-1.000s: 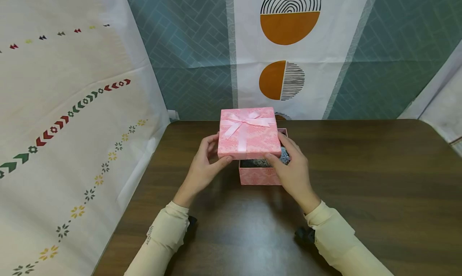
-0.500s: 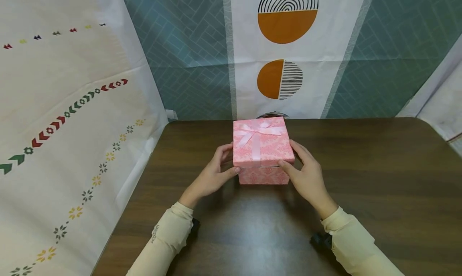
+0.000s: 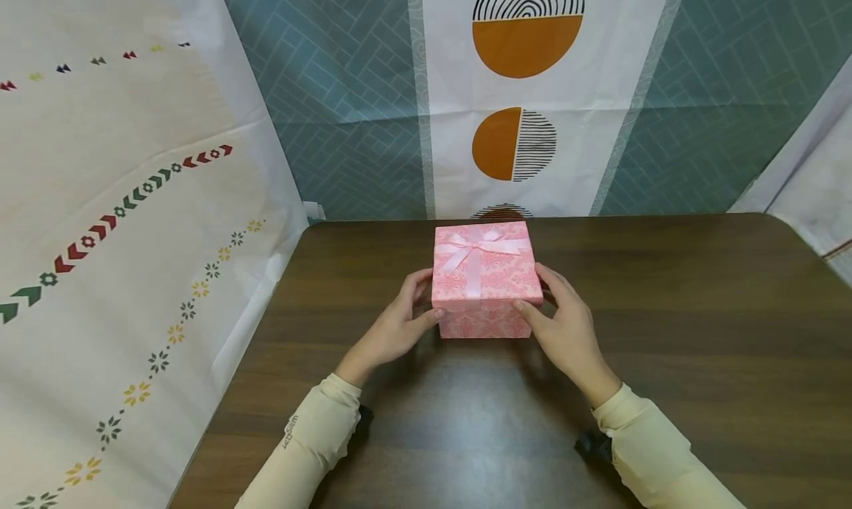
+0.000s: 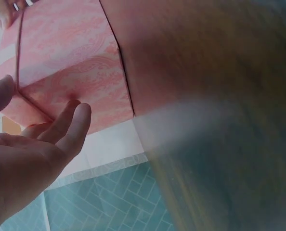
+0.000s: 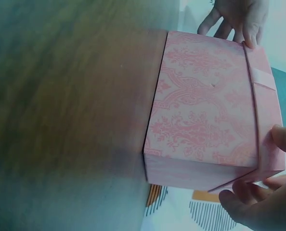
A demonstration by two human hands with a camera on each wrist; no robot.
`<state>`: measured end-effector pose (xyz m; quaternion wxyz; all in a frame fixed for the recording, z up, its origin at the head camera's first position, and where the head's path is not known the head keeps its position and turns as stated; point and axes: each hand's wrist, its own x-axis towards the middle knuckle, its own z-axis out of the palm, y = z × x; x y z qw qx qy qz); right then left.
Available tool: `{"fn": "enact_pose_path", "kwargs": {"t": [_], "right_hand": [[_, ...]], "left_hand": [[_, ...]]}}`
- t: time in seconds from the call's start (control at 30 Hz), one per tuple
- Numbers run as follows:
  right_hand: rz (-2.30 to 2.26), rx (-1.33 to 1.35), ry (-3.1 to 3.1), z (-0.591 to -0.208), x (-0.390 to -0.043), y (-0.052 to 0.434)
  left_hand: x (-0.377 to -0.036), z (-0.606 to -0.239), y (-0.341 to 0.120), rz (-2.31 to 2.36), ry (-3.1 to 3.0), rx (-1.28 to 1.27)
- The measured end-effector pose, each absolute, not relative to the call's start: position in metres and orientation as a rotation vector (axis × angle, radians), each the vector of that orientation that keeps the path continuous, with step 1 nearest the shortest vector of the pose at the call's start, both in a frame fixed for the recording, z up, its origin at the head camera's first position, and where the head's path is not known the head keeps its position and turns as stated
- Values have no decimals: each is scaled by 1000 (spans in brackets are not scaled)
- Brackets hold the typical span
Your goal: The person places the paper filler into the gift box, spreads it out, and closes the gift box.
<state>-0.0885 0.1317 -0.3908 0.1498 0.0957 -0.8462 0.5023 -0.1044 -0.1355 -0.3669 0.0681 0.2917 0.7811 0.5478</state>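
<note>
A pink patterned gift box [image 3: 482, 325] stands on the table, its lid [image 3: 501, 281] seated on top and tied with a pale pink ribbon bow [image 3: 474, 247]. My left hand [image 3: 393, 330] grips the lid's near left corner, thumb at the front rim and fingers along the left side. On the opposite corner my right hand [image 3: 567, 333] holds the lid, its thumb over the front face and fingers behind the right side. In the right wrist view a thin seam runs between the lid and the box front [image 5: 196, 106]. What the box contains is hidden.
The brown wooden table [image 3: 685, 361] extends around the box. Its back edge meets a teal and white patterned cloth [image 3: 359, 161], and a white embroidered cloth [image 3: 133, 257] hangs along the left. Dark wrist cameras [image 3: 592, 446] sit under the sleeves.
Both hands have brought the lid right and down onto the box, covering the bluish contents seen earlier. Over the last half second the lid has sunk slightly and the gap beneath it has closed.
</note>
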Motion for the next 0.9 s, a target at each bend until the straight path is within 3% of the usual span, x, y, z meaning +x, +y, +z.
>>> {"fn": "enact_pose_path", "kwargs": {"t": [0.47, 0.9], "right_hand": [[1371, 274, -2521, -394, -89, 129], [1346, 248, -2597, -397, -91, 130]], "left_hand": [[-117, -398, -143, 1566, 2408, 832], [-110, -388, -140, 1473, 2435, 788]]}}
